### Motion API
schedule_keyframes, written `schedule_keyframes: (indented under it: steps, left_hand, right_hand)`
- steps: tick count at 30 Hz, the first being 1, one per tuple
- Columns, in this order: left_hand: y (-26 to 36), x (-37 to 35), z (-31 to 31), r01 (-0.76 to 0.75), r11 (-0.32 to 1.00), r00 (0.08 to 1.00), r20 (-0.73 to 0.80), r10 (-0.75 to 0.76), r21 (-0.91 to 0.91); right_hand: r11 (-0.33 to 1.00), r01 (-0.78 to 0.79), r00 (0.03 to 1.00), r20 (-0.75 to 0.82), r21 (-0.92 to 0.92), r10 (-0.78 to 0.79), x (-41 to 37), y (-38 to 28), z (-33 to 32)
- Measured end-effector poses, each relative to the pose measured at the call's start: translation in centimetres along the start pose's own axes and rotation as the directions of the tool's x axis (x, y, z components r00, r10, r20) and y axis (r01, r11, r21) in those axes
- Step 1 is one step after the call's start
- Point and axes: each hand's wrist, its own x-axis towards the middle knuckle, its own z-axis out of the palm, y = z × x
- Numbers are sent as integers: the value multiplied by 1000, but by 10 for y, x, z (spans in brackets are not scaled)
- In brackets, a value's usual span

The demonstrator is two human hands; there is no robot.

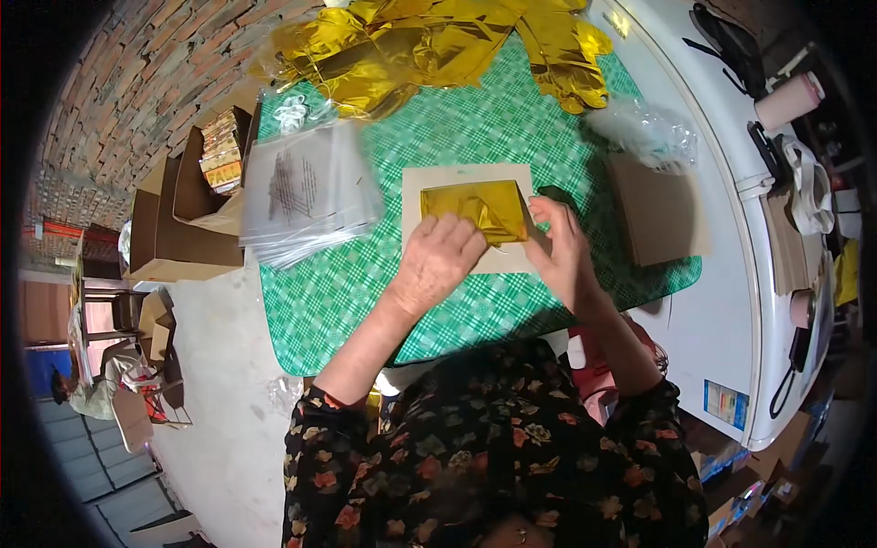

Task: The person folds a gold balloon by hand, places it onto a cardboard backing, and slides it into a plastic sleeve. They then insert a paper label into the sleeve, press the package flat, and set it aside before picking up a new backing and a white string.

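Green-checked tabletop (502, 119), gold foil piece (452, 197) at clock centre

Brick wall (137, 105) at 10. Foil: shiny, roughly rectangular, creased mid-face, lying on a beige card (412, 192). Hands apart: left hand (438, 260) curled on its 7 o'clock edge, right hand (568, 251) loosely bent at its 3 o'clock edge; can't tell if either pinches. Containers: open cardboard box (174, 239) at 9; smaller open carton (188, 181) by it holds orange-and-white printed packs (221, 151). Clear sleeves (315, 187) with dark print stacked at 9, white bits (292, 113) in clear plastic at 10. Crumpled clear bag (649, 137) at 2, contents unclear.
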Motion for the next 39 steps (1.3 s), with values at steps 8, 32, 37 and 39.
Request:
schedule_keyframes:
  steps: [8, 32, 37, 39]
  left_hand:
    - [7, -9, 6, 74, 995, 994, 88, -68, -67]
    - [-46, -4, 27, 290, 927, 934, 280, -221, -239]
    - [-44, -6, 30, 256, 960, 917, 345, -202, -116]
    - [-43, -6, 30, 251, 963, 910, 361, -202, -94]
  right_hand:
    - [889, 254, 965, 160, -381, -207, -7, -19, 1]
    - [896, 149, 976, 209, -417, -64, -6, -6, 2]
    - [843, 222, 953, 292, -491, -81, -9, -5, 6]
    - [828, 243, 946, 313, -506, -86, -9, -4, 7]
